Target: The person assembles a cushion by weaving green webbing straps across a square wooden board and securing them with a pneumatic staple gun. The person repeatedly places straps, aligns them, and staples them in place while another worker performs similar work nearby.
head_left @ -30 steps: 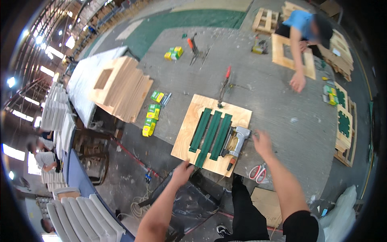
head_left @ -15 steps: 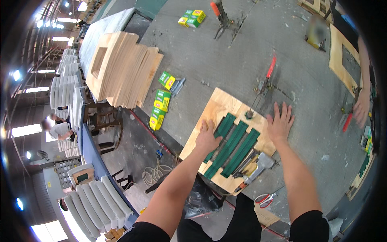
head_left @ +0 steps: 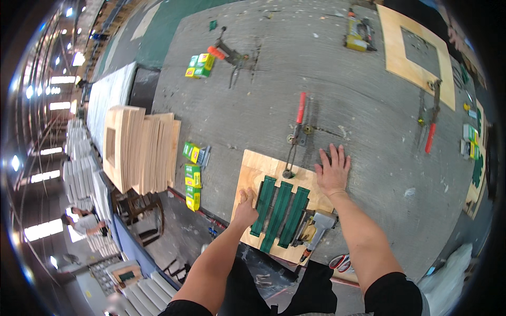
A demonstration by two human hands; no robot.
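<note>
A plywood panel (head_left: 252, 163) lies on the grey worktable, with three green webbing straps (head_left: 284, 210) running side by side across its middle opening. My left hand (head_left: 246, 209) rests on the panel's left part beside the straps. Its fingers are curled in, and whatever they might hold is hidden. My right hand (head_left: 333, 171) is open, fingers spread, at the panel's upper right edge and the tabletop. A pneumatic staple gun (head_left: 318, 229) lies on the panel's lower right corner. The red-handled toggle clamp (head_left: 301, 108) has its tip on the panel's far edge.
Boxes (head_left: 193, 176) in green and yellow line the table's left edge. Beyond them stands a stack of plywood frames (head_left: 142, 150). Scissors (head_left: 340, 262) lie near my right forearm. An orange-handled clamp (head_left: 217, 52), another staple gun (head_left: 358, 34) and a plywood frame (head_left: 392, 45) are farther off.
My view has shifted, so the panel appears lower and more upright. My left hand has gone from flat, outstretched fingers to curled ones. The co-worker's hand has left the far-right clamp.
</note>
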